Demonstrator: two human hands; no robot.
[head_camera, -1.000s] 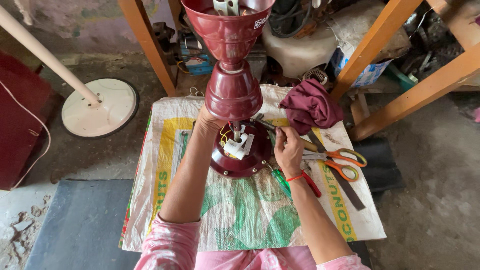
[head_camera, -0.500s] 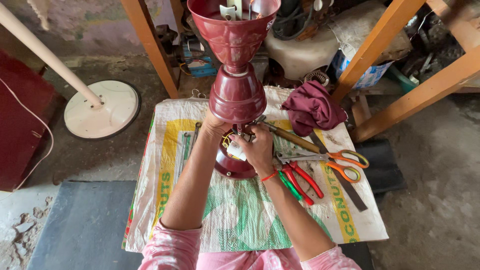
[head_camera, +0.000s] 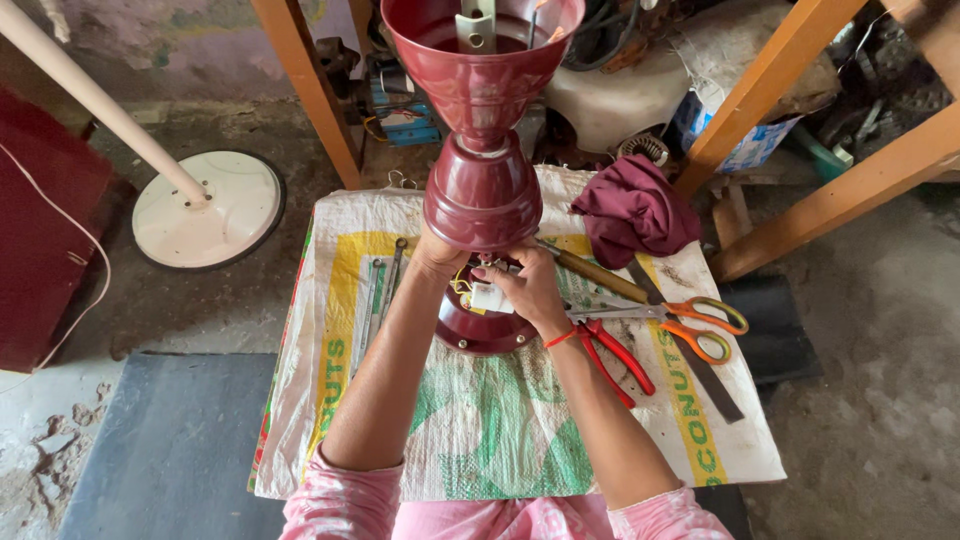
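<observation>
Head view | left hand (head_camera: 437, 255) — under maroon fan housing (head_camera: 483, 190) | right hand (head_camera: 525, 285) — on white connector (head_camera: 489, 297)

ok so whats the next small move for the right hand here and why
Probably ease the right hand a little deeper onto the white block with its yellow wires. Its fingers already curl over that part inside the maroon round base, while the left hand steadies the maroon bell cover above it. The tools lie untouched.

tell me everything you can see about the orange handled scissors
The orange-handled scissors lie flat on the woven plastic sack, right of the right hand. Two orange loop handles, lined yellowish, point right; the metal blades point left, looking closed. They rest across a long dark flat tool, beside red-handled pliers. No hand touches them.
</observation>
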